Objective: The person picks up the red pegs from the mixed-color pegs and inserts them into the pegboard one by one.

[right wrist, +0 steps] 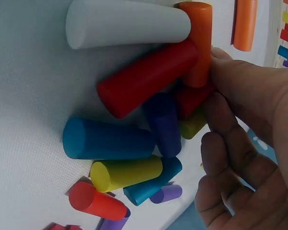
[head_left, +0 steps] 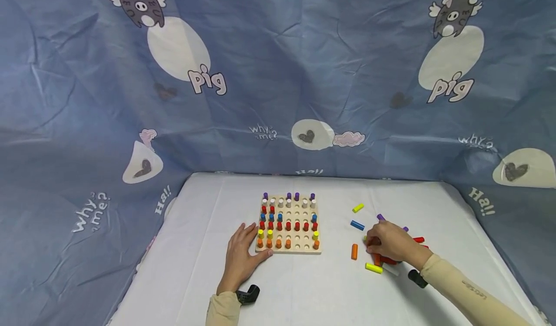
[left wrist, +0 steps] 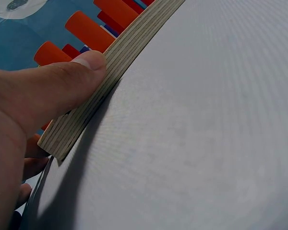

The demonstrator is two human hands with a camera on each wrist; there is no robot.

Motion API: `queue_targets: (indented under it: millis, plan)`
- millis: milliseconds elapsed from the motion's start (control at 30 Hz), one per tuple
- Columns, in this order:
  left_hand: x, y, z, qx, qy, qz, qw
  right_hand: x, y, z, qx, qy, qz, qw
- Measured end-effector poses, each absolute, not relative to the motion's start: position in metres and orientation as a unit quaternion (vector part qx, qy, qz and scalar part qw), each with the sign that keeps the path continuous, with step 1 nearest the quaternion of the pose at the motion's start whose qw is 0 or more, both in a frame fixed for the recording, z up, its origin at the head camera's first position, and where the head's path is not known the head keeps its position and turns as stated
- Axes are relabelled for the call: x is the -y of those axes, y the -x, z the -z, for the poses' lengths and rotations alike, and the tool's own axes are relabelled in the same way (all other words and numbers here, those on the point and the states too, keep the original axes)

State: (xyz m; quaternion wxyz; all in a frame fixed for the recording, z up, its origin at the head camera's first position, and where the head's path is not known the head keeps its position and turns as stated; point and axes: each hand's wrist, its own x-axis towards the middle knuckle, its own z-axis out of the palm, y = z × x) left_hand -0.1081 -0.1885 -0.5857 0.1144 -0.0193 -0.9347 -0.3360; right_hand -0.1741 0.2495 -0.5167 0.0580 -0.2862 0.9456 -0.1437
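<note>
A wooden pegboard (head_left: pixel 306 215) with rows of coloured pegs lies flat mid-table. My left hand (head_left: pixel 240 254) holds its near left corner: the thumb (left wrist: pixel 89 67) presses on the front edge, the other fingers lie along the left side. Among loose pegs to the right, my right hand (head_left: pixel 388 240) has thumb and forefinger at a red peg (right wrist: pixel 189 100), pinching its end, which the fingers partly hide. An orange peg (right wrist: pixel 199 43) lies across that red peg, right by the thumb. Another red peg (right wrist: pixel 146 79) and a white peg (right wrist: pixel 129 24) are beside it.
Around the pile lie a blue peg (head_left: pixel 357 225), a yellow peg (head_left: pixel 373 268) and a separate orange peg (head_left: pixel 354 251). More red and purple pegs lie beyond the right hand. Patterned blue cloth (head_left: pixel 278 75) rises behind the white table (head_left: pixel 208 205).
</note>
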Motion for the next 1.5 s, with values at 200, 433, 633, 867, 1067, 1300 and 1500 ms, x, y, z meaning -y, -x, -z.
queue_targets:
  millis: [200,433,633,867,1067,1300,1500]
  plan:
    - [0.189,0.109,0.584,0.935,0.021,0.335,0.118,-0.245,0.174,0.517,-0.951,0.274,0.128,0.067]
    - [0.189,0.109,0.584,0.933,0.020,0.340,0.117,-0.244,0.175,0.510,-0.945,0.303,0.113,0.048]
    - [0.189,0.109,0.586,0.933,0.021,0.341,0.117,-0.239,0.181,0.499,-0.943,0.314,0.111,0.008]
    - [0.189,0.107,0.587,0.933,0.017,0.341,0.110,-0.230,0.194,0.491,-0.941,0.317,0.116,-0.029]
    - [0.188,0.106,0.589,0.933,0.022,0.337,0.123,-0.217,0.205,0.491,-0.928,0.343,0.122,-0.082]
    - [0.189,0.108,0.591,0.933,0.027,0.335,0.129,-0.193,0.219,0.485,-0.927,0.342,0.133,-0.076]
    - [0.189,0.107,0.589,0.931,0.028,0.339,0.133,-0.166,0.229,0.477,-0.921,0.343,0.155,-0.098]
